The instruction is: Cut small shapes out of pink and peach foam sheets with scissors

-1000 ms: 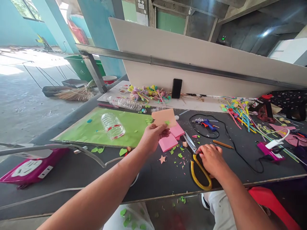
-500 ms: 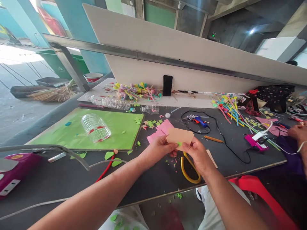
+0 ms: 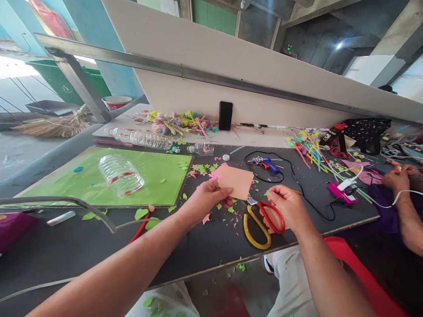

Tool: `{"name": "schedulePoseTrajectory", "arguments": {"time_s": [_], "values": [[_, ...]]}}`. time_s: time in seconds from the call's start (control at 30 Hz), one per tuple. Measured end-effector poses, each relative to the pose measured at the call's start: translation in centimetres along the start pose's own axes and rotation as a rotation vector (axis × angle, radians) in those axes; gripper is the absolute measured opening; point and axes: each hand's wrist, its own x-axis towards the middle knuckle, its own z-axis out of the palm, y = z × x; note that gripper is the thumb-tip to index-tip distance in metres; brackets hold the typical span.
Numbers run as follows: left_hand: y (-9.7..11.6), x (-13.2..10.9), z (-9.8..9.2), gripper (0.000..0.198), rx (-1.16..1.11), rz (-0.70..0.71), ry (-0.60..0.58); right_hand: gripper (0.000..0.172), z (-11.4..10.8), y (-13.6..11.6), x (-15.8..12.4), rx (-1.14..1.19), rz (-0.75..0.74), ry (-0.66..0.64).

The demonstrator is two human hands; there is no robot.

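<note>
My left hand [image 3: 211, 193] is closed on a peach-coloured piece of paper [image 3: 236, 181], thumb on top. My right hand [image 3: 286, 202] pinches a small green paper piece [image 3: 266, 193] by its edge, apart from the sheet. Between and below the hands, scissors [image 3: 257, 244] with one yellow and one red handle loop lie on the table, the blade tips hidden under the peach paper. Another peach paper piece [image 3: 271, 219] shows through the red loop. Small green paper stars [image 3: 207, 167] and a pink paper piece [image 3: 216, 173] lie beyond my left hand.
A green sheet [image 3: 165, 176] bears a cut plastic bottle [image 3: 120, 175]. A blue glue gun [image 3: 271, 165] with a black cord, a pink power strip [image 3: 342, 193] and bundled coloured sticks [image 3: 310, 149] lie rightward. Another person's hands [image 3: 398, 178] work at far right.
My right hand has let go of the peach paper and moved right with the small green piece. The paper stays in my left hand, and the scissors are now more visible.
</note>
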Motion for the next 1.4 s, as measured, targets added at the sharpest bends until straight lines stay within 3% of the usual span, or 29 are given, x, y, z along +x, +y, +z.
{"name": "schedulePoseTrajectory", "arguments": {"time_s": [0.13, 0.23, 0.57, 0.77, 1.0, 1.2, 1.4], "values": [[0.3, 0.0, -0.6, 0.025, 0.042, 0.009, -0.023, 0.013, -4.4, 1.6, -0.2, -0.264, -0.035, -0.081], [0.2, 0.0, -0.7, 0.025, 0.048, 0.012, -0.018, 0.011, -6.1, 2.6, -0.6, -0.402, -0.069, -0.165], [0.6, 0.8, -2.5, 0.024, -0.063, 0.049, 0.028, 0.009, -6.9, 4.1, 0.3, -0.511, -0.090, -0.295], [0.8, 0.7, -2.6, 0.024, -0.094, 0.046, 0.054, 0.011, -6.6, 4.2, 0.5, -0.432, -0.085, -0.300], [0.2, 0.7, -2.1, 0.025, -0.101, 0.021, 0.028, 0.013, -8.0, 4.6, -0.2, -0.098, 0.082, -0.141], [-0.4, 1.1, -2.2, 0.026, -0.110, -0.007, 0.042, 0.023, -8.8, 3.8, -4.7, 0.282, 0.190, -0.045], [-0.8, 1.0, -2.0, 0.027, -0.109, -0.034, 0.020, 0.020, -7.3, 4.0, -10.4, 0.307, 0.267, -0.014]]}}
